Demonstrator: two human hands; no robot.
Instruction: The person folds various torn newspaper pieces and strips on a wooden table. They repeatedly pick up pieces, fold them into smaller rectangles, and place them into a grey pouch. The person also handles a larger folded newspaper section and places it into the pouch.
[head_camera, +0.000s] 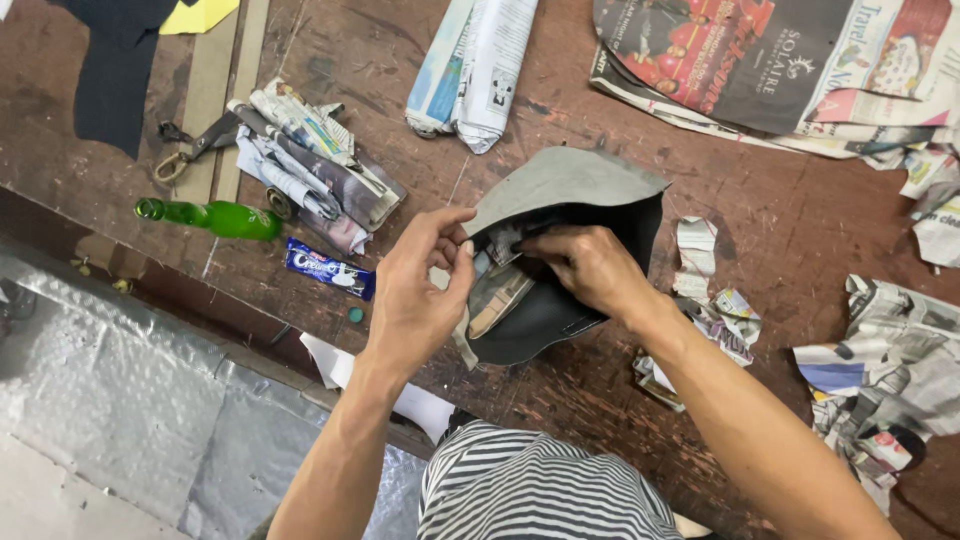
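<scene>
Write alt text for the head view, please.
Two bare hands, left hand and right hand, press crumpled newspaper into a dark grey-flapped pouch on a scratched brown wooden table. A green glass bottle lies left.

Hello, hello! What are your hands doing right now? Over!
Left hand pinching the open edge of the dark pouch. Right hand pushing crumpled newspaper inside. Green bottle and paper scraps lie off to the sides.
</scene>
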